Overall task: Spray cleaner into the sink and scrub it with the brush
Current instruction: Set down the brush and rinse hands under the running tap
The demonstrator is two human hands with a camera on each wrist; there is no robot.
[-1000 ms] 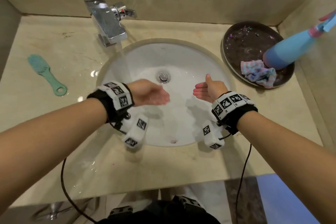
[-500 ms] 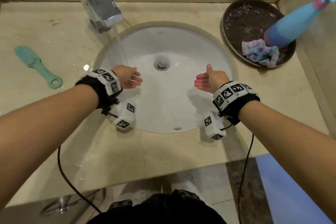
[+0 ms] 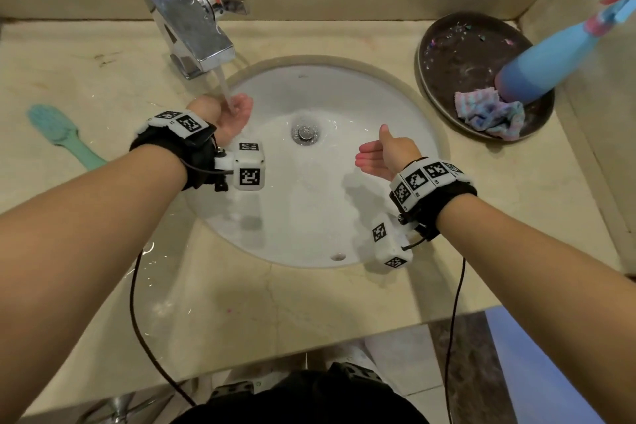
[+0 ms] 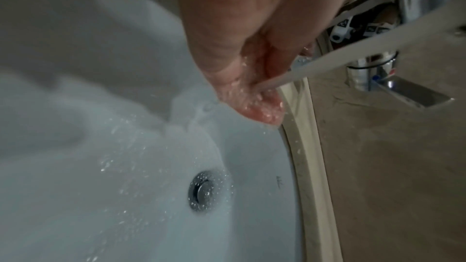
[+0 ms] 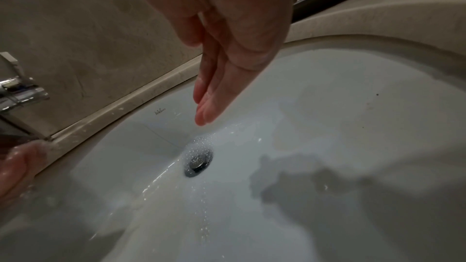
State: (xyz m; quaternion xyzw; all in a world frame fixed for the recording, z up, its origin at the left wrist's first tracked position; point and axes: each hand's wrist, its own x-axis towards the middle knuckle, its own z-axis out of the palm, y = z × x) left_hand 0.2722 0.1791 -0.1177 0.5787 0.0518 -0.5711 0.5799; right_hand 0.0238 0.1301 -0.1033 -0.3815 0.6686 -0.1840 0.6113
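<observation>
Since the earlier frames the left hand [image 3: 223, 113] has been travelling from mid-basin back toward the faucet [image 3: 192, 27] and is now sitting directly under the running stream [image 3: 227, 93], palm up; the right hand [image 3: 385, 155] has stayed roughly where it was, on the far side of the drain [image 3: 304, 132] from the faucet. In the left wrist view water is striking the left fingers [image 4: 254, 95], which are straight and slightly cupped, gripping nothing; probably they are being rinsed, or are deflecting water across the bowl. The right hand is hovering above the sink [image 3: 344, 86], fingers [image 5: 214, 103] extended and pressed together, thumb up, also holding nothing, and appears to be waiting its turn under the stream. The brush [image 3: 62, 134], teal, is lying flat on the counter [image 3: 103, 79], well out from the faucet on the side away from the basin, untouched. The blue spray bottle [image 3: 543, 62] is standing in the dark round tray [image 3: 481, 38] beyond the basin's opposite rim from the faucet, beside a crumpled pastel cloth [image 3: 488, 113]. The sink is looking white and glossy, wet, with droplets and a thin sheet of water running toward the drain; one small dark speck is showing in the right wrist view. Judgement: scrubbing seems finished or paused, since both tools are set aside.
</observation>
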